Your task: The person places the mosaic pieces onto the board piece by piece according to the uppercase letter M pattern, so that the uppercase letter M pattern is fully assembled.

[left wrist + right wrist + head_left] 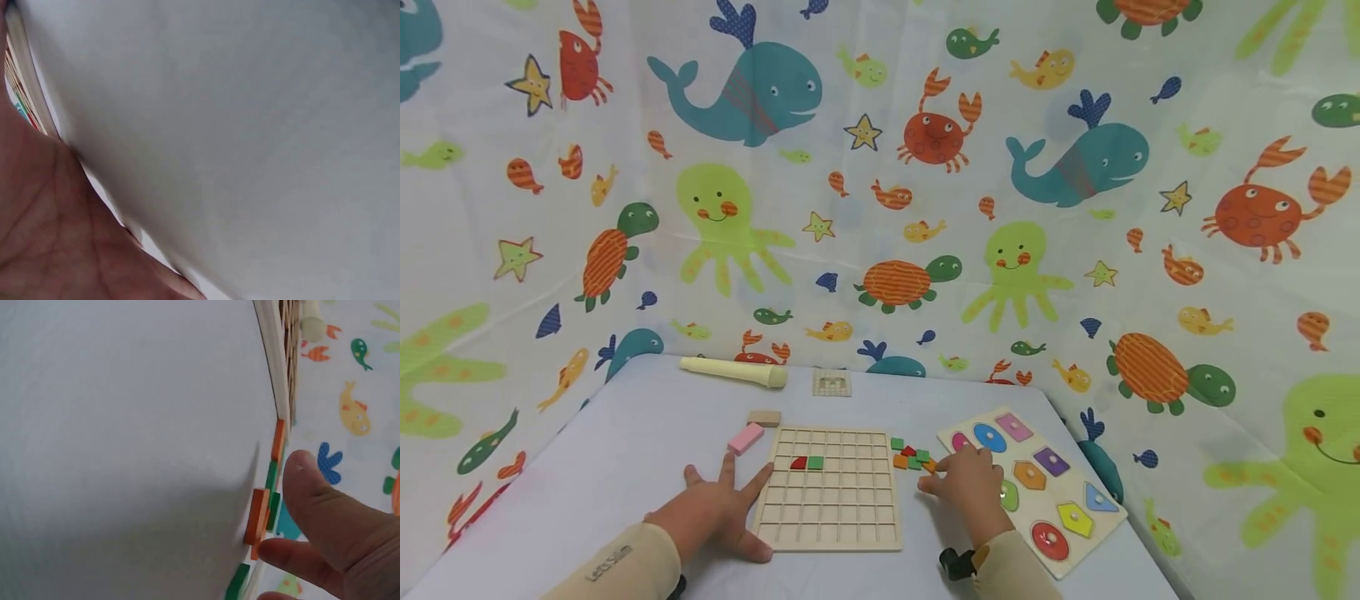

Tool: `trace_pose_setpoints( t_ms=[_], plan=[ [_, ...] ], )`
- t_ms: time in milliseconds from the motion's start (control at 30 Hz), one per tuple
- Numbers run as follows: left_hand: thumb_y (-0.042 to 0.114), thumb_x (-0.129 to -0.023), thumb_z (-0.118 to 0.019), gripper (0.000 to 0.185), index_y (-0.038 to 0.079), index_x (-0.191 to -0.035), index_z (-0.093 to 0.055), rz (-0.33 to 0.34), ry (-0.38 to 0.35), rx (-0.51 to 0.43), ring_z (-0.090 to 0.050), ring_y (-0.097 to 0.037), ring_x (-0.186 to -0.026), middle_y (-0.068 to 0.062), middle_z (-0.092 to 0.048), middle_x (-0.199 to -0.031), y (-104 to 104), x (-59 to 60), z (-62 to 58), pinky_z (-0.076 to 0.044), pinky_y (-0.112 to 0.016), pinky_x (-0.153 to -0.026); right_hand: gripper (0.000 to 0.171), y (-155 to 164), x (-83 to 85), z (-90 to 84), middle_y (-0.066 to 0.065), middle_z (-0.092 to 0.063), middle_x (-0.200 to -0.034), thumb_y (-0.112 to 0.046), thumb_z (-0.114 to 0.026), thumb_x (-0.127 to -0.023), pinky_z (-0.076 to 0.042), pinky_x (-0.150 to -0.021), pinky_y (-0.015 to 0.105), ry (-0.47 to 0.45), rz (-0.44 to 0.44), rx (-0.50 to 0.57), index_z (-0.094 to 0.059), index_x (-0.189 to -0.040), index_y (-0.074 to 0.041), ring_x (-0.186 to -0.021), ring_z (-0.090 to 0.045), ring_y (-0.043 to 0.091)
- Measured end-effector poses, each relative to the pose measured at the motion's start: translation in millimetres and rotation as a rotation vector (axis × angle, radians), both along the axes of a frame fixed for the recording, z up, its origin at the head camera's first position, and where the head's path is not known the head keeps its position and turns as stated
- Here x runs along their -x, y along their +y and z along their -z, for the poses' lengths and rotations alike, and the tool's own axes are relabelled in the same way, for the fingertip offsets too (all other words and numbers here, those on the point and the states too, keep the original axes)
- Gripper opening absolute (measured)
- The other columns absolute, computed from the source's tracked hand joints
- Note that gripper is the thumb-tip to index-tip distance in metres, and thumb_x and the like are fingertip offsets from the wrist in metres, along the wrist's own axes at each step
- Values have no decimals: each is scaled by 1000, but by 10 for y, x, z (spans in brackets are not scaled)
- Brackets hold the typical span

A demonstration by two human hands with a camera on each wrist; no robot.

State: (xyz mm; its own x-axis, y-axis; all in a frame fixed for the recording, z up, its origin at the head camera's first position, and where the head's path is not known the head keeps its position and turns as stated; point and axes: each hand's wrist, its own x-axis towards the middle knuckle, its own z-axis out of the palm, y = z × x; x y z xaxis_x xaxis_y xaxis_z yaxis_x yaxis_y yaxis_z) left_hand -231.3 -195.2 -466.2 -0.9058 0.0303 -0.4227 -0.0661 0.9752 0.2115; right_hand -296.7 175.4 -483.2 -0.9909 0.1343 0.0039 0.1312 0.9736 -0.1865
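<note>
Reaching from the right, my right hand (970, 479) curls its fingertips onto the small coloured tiles (912, 457), just right of the grid board (829, 521). My left hand (718, 508) lies flat on the counter (625, 450), fingers spread, touching the board's left edge.

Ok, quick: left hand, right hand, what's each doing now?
Left hand: open, flat beside the grid board.
Right hand: at the small tiles; grip unclear.

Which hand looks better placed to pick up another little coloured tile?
Probably the right hand: its fingertips reach the loose tiles. The left hand lies flat beside the grid board.
</note>
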Motion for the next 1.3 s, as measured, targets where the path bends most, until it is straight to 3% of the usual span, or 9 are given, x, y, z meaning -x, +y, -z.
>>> trace_pose_setpoints(
  t_ms=[167, 400, 833, 1067, 1300],
  plan=[
    [86, -54, -86, 138, 34, -168, -27, 16, 9, 5, -2, -88, -138, -37, -5, -172, -13, 7, 6, -25, -101, -81, 44, -57, 11, 103, 8, -63, -99, -52, -96, -72, -43, -101, 61, 1, 25, 21, -85, -96, -18, -113, -48, 36],
    [86, -56, -86, 137, 32, -168, -28, 16, 9, 13, -4, -88, -138, -38, -7, -171, -16, -14, 11, -27, -100, -83, 34, -122, 45, 168, 4, -61, -94, -46, -98, -71, -42, -101, 62, 31, -7, 7, -79, -82, -20, -111, -48, 36],
    [87, -54, -86, 139, 34, -168, -27, 10, 23, 7, -2, -88, -138, -37, -5, -172, -22, -25, 22, -25, -101, -81, 30, -200, 29, 81, 3, -61, -97, -40, -98, -75, -40, -104, 62, 14, 19, 33, -78, -84, -20, -111, -48, 33],
    [87, -52, -86, 140, 35, -168, -27, -2, 16, 3, -1, -87, -139, -35, -5, -173, -18, -11, 27, -24, -101, -82, 30, -263, -18, 16, 5, -61, -103, -42, -97, -75, -42, -102, 65, 45, -8, 17, -78, -87, -22, -113, -49, 34],
    [86, -52, -87, 140, 35, -168, -27, -4, 11, -4, -1, -86, -140, -35, -6, -173, -24, -5, 30, -24, -101, -83, 28, -305, -42, -20, 7, -67, -120, -43, -96, -76, -42, -106, 69, 63, -53, 71, -80, -90, -24, -120, -53, 35]
  ],
)
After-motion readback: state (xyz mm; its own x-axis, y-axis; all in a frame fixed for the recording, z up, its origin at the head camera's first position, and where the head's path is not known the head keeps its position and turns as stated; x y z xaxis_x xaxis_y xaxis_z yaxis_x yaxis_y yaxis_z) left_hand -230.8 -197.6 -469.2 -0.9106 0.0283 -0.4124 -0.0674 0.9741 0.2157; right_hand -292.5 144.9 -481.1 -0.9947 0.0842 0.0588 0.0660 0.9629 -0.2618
